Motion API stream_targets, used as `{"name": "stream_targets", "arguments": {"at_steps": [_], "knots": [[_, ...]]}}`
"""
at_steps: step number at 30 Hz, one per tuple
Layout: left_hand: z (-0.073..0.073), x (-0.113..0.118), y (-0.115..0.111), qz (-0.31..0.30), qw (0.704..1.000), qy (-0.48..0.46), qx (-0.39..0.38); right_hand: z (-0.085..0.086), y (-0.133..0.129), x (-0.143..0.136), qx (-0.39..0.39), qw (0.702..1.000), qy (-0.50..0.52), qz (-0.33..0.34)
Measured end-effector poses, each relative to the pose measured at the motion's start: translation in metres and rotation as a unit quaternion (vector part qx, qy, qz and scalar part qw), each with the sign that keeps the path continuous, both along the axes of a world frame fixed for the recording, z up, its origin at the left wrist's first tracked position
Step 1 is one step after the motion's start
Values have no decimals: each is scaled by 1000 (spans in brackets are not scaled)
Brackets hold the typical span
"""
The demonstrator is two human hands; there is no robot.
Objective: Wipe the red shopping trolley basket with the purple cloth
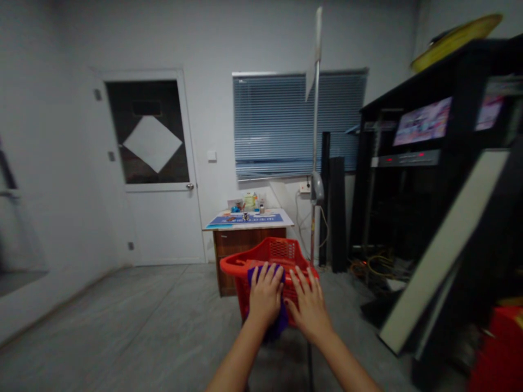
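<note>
A red plastic basket with slotted walls stands in front of me, its near side facing my hands. Over its near rim hangs a purple cloth. My left hand lies on the cloth with the fingers bent over it, gripping it against the rim. Beside it, my right hand rests at the basket's near right side with its fingers spread and nothing held. Both hands cover part of the near wall, and the basket's inside is mostly hidden.
Behind the basket is a small brown cabinet topped with a blue printed sheet and small bottles. A metal pole rises behind it. On the right are a black rack and a leaning pale board. A white door is at left.
</note>
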State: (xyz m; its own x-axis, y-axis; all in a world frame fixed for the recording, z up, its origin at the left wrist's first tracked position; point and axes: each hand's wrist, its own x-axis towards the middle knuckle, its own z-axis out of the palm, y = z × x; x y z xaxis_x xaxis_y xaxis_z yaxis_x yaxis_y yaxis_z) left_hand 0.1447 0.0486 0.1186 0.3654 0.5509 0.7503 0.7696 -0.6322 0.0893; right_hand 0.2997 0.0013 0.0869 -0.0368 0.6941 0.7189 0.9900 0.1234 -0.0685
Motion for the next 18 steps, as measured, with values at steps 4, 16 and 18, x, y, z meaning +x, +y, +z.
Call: {"name": "stream_targets", "arguments": {"at_steps": [4,16,18], "knots": [[0,-9,6,-21,1000,4,18,0,-1,-2,-1,1000,-7,18],[1,-19,12,-37,999,-17,-24,-1,11,-19,-14,998,43,38],[3,-24,17,-30,999,-12,-25,2,11,-21,-27,998,41,47]]}}
